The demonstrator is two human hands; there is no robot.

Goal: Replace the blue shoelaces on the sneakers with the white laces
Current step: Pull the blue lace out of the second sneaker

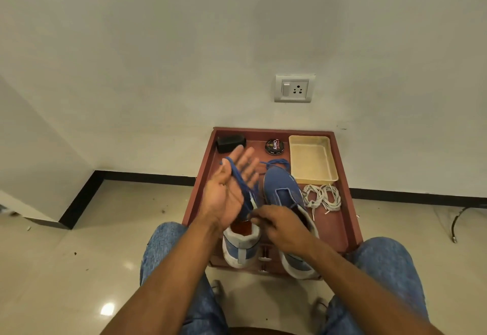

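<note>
A plain pale wall with a socket plate [294, 88] backs the low reddish-brown surface [340, 224] in front of your knees, and everything below is placed against the right-hand sneaker [283, 189], which lies with its toe toward the wall and its heel toward you.

In the head view, this sneaker's eyelets look bare; its blue lace [276, 162] lies loose just beyond its toe. Just to its left stands the other sneaker [241, 245], heel toward you, mostly hidden behind your hands. Your left hand [232, 189] is raised above that sneaker, palm up and fingers straight, with a second blue lace [238, 180] draped across the palm and running down toward the shoe. Your right hand [282, 229] sits lower, over the gap between the two shoes, fingers curled and pinching the lace's lower end.

So the lace runs roughly up and down between your hands, the right one nearer the eyelets; whether it is fully out cannot be told. The white laces [321, 197] lie coiled just right of the reference sneaker, nearer your right hand. Beyond them is a cream tray [312, 160]; a polish tin [274, 146] and a black brush [230, 143] sit near the wall.
</note>
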